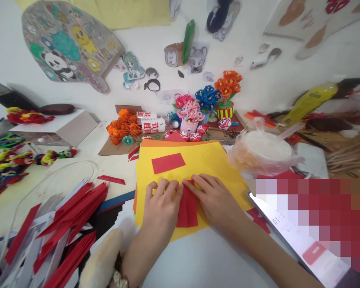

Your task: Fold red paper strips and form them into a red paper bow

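A red sheet of paper (187, 208) with a lengthwise crease lies on a stack of yellow paper (225, 160). At its left side my left hand (163, 204) rests with curled fingers, thumb and fingertips pressed together on its upper edge. From the right, my right hand (214, 196) reaches over the same sheet, its fingers pressed down at the top edge near the left fingertips. Parts of the sheet are hidden under both hands. Just above them a second red paper rectangle (168, 163) lies flat on the yellow paper.
Folded red and white paper strips (69, 220) pile up at left. A lit phone (300, 240) lies at right, below a lidded cup in a plastic bag (264, 148). Behind the stack stand pipe-cleaner flower pots (225, 110), a plastic bottle (156, 125) and orange flowers (124, 128).
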A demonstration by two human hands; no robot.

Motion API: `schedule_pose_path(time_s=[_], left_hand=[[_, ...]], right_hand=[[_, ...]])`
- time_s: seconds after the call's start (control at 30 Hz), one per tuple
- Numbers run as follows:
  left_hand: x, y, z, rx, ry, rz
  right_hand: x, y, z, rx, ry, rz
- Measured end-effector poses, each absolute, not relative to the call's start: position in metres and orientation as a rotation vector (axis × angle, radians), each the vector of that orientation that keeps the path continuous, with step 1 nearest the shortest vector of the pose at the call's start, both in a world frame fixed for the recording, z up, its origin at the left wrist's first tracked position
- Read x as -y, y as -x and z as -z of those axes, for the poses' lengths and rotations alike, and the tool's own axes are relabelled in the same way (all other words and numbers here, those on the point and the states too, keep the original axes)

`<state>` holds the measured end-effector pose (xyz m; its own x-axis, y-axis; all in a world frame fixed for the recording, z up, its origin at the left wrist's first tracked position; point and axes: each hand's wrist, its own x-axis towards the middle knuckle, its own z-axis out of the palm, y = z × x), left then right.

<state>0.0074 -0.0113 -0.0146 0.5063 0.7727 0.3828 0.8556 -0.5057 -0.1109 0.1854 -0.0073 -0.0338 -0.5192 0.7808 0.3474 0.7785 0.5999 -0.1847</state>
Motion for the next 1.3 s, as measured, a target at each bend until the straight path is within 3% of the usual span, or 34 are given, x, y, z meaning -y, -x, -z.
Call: schedule_pose_path(time_s=[0.63, 0.9, 1.03, 1.3], left_hand=[[0.011, -0.003, 0.004, 1.414, 2.487, 0.442], [0.012, 0.003, 0.000, 1.448, 2.444, 0.668], [0.011, 0.002, 0.005, 1.418, 2.518, 0.582], [0.015, -0.004, 0.009, 1.343, 2.484, 0.493]], right_hand=[[0.007, -0.183, 0.028, 2.458, 1.279, -0.038], [0.006, -0.188, 0.031, 2.441, 1.306, -0.123], [0.008, -0.190, 0.030, 2.424, 1.303, -0.215], [0.010, -0.186, 0.028, 1.829, 1.490, -0.418]])
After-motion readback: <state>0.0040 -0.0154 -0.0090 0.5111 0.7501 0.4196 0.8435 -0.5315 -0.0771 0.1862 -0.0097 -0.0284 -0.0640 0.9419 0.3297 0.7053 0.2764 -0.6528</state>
